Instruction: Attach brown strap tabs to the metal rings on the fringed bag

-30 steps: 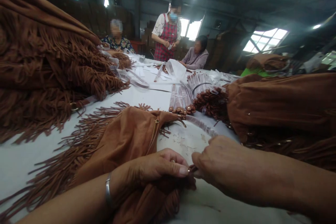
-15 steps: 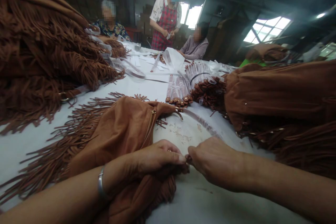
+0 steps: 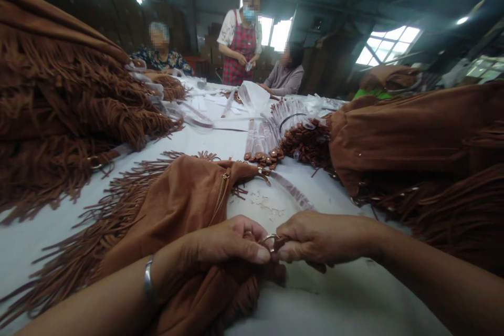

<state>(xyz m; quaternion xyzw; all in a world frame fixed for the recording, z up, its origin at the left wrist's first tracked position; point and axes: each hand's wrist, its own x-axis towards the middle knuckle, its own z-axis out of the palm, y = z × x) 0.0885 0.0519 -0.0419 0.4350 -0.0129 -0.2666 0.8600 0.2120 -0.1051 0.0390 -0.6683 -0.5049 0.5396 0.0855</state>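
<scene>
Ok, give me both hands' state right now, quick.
Left hand: closed, thumb and fingers pinched at a metal ring.
Right hand: closed, holding a brown strap end at that ring.

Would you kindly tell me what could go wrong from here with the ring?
The ring, held in the left hand, is small and might slip. The brown tab, pinched in the right hand close to it, could twist. The bag's fringe, spread loose across the table, may snag.
</scene>
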